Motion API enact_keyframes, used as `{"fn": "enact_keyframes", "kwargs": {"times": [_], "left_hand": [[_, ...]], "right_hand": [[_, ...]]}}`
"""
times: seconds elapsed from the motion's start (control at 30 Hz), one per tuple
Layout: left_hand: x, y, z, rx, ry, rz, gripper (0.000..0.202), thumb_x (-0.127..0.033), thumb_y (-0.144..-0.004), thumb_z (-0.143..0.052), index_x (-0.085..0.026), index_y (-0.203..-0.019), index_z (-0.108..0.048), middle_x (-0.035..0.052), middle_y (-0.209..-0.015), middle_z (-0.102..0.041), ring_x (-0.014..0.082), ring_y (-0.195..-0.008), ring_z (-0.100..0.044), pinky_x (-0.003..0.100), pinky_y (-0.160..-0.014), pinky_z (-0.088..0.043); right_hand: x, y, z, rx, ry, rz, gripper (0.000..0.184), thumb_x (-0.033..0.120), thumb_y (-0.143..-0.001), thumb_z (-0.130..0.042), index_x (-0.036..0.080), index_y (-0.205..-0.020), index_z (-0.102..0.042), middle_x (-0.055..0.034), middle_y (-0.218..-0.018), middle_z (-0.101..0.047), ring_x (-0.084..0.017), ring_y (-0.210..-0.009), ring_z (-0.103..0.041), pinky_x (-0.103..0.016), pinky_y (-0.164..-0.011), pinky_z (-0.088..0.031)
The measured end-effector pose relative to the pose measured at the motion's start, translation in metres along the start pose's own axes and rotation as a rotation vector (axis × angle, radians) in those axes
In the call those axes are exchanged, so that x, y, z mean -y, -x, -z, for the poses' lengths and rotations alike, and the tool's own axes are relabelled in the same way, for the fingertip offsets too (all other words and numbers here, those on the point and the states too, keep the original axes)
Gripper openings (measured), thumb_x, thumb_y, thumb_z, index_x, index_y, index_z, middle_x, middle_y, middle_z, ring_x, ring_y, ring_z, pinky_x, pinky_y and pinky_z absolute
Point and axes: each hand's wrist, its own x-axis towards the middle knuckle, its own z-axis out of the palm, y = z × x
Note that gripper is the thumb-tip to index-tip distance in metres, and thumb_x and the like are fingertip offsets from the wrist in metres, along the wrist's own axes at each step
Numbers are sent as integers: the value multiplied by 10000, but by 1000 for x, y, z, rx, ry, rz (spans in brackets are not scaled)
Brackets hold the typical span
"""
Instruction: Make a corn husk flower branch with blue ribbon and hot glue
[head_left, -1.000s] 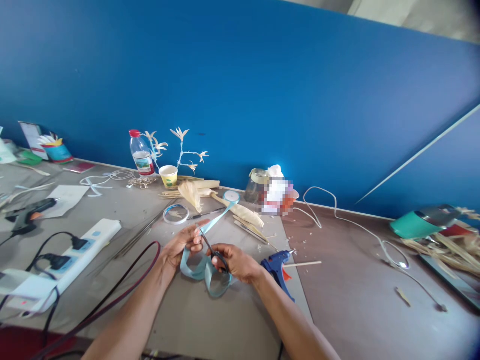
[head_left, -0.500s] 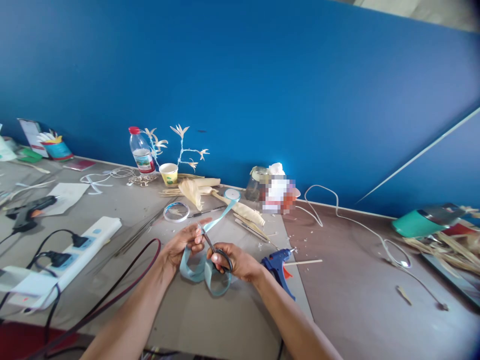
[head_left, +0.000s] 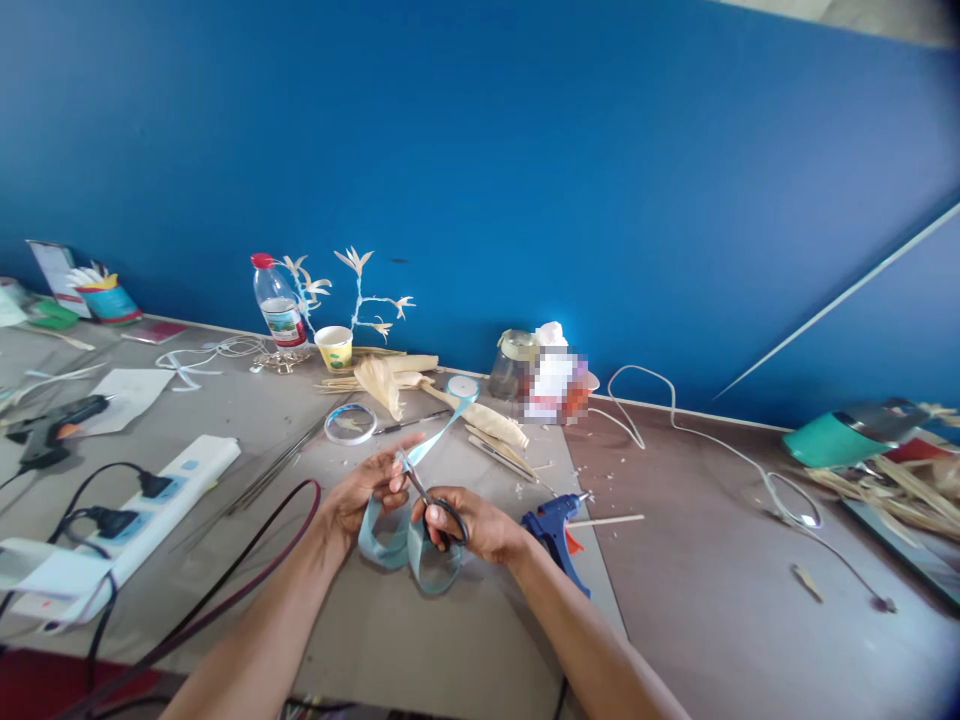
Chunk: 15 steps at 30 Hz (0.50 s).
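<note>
Over the grey table point(head_left: 375, 640), the left hand point(head_left: 367, 487) pinches ribbon point(head_left: 436, 438); the right hand point(head_left: 476, 520) clasps scissors point(head_left: 417, 483) at it, apparently for cutting, which calls for steady tension.

The scene is lit brightly and evenly, with only soft, faint shadows cast on the matte grey desktop point(head_left: 405, 650) around the bare right hand point(head_left: 474, 522). A pale sheen is spread across the smooth brown desktop point(head_left: 712, 540) toward the lower right. Near the side edges, shapes are stretched and blurred; the top right corner is darkened. A patch beside the clear, pale-lidded jar point(head_left: 507, 372) is masked by coarse pixels.
</note>
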Motion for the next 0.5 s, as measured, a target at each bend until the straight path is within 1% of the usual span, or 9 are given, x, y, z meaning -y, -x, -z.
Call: {"fn": "enact_keyframes", "kwargs": {"times": [0.1,0.17,0.23,0.3,0.33,0.4,0.5], "left_hand": [[-1,4,-2,38,-7,-50,641,-154,-736,-670,-250,-1326,-438,-38,-507,-520,20,-392,-304,125,-387,-263],[-1,5,-3,63,-13,-68,659,-169,-722,-685,-249,-1326,-437,-41,-493,-519,25,-391,-312,128,-382,-261],[0,5,-1,83,-9,-58,593,-197,-689,-720,-209,-1251,-528,-42,-475,-509,22,-385,-311,131,-377,-259],[1,3,2,103,-16,-23,474,-227,-650,-754,-155,-1103,-633,-37,-459,-504,12,-371,-298,135,-369,-253],[1,1,4,111,-26,-7,421,-237,-638,-764,-133,-1032,-661,-33,-455,-505,8,-364,-293,137,-366,-250],[3,-2,6,118,-57,1,343,-250,-633,-767,-109,-932,-676,-26,-459,-512,6,-357,-288,142,-362,-248],[4,-4,7,99,-87,-36,246,-247,-648,-755,-110,-826,-654,-28,-481,-517,2,-359,-288,143,-371,-261]], "right_hand": [[0,1,0,21,-35,18,554,639,-701,-592,115,-880,-609,31,-571,-500,-73,-501,-441,-198,-491,-297],[2,2,1,70,-64,30,556,637,-699,-595,115,-891,-610,30,-575,-502,-75,-508,-442,-199,-494,-300],[3,3,2,116,-81,35,554,630,-694,-606,116,-901,-610,26,-588,-509,-77,-523,-448,-201,-506,-312],[4,4,3,132,-82,41,546,620,-694,-615,117,-905,-610,25,-596,-509,-81,-535,-452,-204,-515,-323],[4,5,4,131,-78,46,537,613,-701,-614,118,-909,-610,25,-598,-507,-83,-541,-454,-205,-521,-328],[4,5,5,119,-72,64,516,595,-715,-614,119,-914,-608,26,-600,-504,-84,-547,-457,-204,-525,-331],[2,5,6,93,-72,81,496,578,-728,-613,118,-911,-603,22,-607,-510,-83,-548,-458,-203,-521,-324]]}}
